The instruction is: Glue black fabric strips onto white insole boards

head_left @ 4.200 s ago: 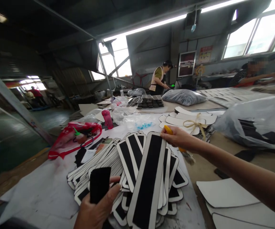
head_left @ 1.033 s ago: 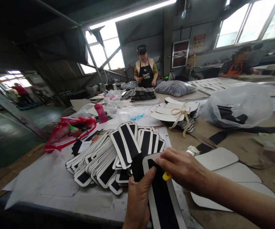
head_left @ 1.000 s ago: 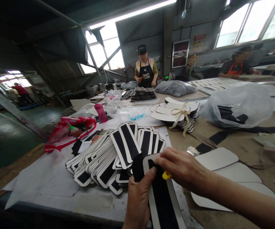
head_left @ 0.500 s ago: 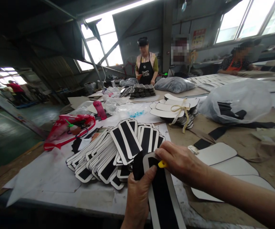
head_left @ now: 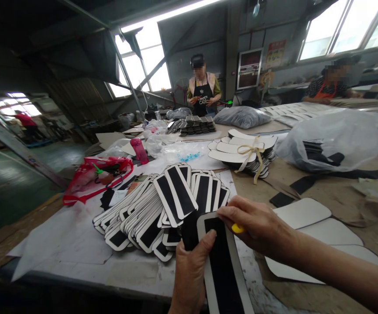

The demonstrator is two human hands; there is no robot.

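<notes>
My left hand [head_left: 192, 266] is closed around a long white panel with a black strip [head_left: 223, 266] and rounded corners, the thumb pressed on its face near the top. Black material shows behind that panel's upper left side. At the panel's top right corner are the closed fingertips of my right hand [head_left: 257, 220]. A small yellow tool [head_left: 237, 228] pokes out from under its palm; the rest of the tool is hidden by the fingers. Just beyond my hands lies a fanned heap of similar black-and-white panels [head_left: 143, 218].
Plain white panels [head_left: 323, 235] lie at the right, below a plastic bag of black pieces [head_left: 339, 139]. A ribbon-tied bundle [head_left: 231, 150] sits farther back. On the left is a red-edged bag [head_left: 94, 174]. A person in an apron [head_left: 204, 89] stands across the table; another sits far right.
My right hand has shifted slightly right along the panel's top edge, with the yellow tool in it. My left hand keeps its hold. The person opposite has raised their hands.
</notes>
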